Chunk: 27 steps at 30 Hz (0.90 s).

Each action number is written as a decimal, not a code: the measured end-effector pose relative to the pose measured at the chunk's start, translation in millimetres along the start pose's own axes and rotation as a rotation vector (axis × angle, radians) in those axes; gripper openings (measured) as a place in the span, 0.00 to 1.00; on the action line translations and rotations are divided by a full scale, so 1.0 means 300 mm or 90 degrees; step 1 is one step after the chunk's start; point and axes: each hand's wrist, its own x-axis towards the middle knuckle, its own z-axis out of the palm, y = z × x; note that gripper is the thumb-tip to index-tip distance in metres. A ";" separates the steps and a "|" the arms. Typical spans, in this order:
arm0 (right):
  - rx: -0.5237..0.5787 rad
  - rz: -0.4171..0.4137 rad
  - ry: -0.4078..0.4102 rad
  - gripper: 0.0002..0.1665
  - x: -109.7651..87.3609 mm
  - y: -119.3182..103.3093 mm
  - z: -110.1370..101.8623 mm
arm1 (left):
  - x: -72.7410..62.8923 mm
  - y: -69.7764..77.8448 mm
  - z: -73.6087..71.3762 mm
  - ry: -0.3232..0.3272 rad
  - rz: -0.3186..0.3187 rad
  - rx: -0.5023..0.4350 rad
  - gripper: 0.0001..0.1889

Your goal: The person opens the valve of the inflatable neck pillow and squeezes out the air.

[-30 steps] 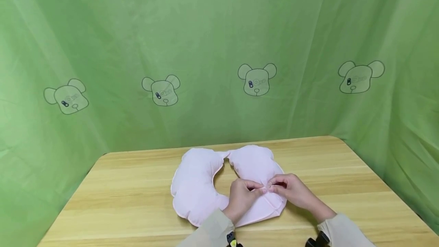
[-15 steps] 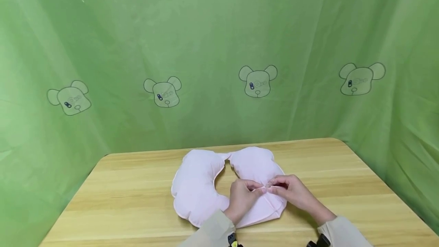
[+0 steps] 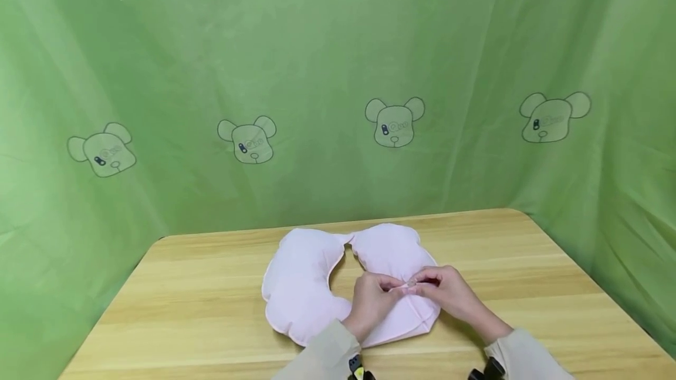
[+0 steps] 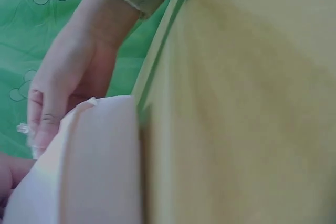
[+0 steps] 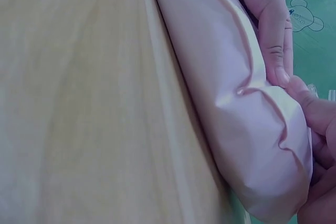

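Observation:
A pale pink inflatable neck pillow [image 3: 298,286] lies puffed up on the table, its two lobes joined by a short strip at the far side. My left hand [image 3: 372,301] pinches the cover on the right lobe between thumb and index finger. Fingertip to fingertip with it, my right hand [image 3: 451,295] pinches at the same spot, where a small clear plastic valve [image 4: 22,128] sticks out by its fingers. The valve's base is hidden by the fingers. In the right wrist view, the pillow's side [image 5: 231,87] shows creases along its seam near both hands.
The wooden table [image 3: 185,304] spreads around the pillow on every side. Behind and beside it hangs a green curtain [image 3: 317,63] printed with several bear heads. Black wrist cameras sit at both beige sleeves [image 3: 523,356].
Both hands stay at the same spot on the pillow, with only slight finger movement. The whole head view shifts a little.

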 end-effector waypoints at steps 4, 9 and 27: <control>-0.006 -0.005 -0.006 0.03 0.000 0.008 0.002 | 0.003 0.002 -0.036 -0.068 0.017 0.031 0.04; -0.009 -0.016 0.013 0.05 -0.002 0.012 0.000 | 0.004 0.018 -0.109 -0.150 0.104 0.134 0.08; -0.020 -0.013 0.019 0.03 0.000 -0.007 0.002 | -0.025 -0.020 -0.500 -0.059 0.226 0.075 0.17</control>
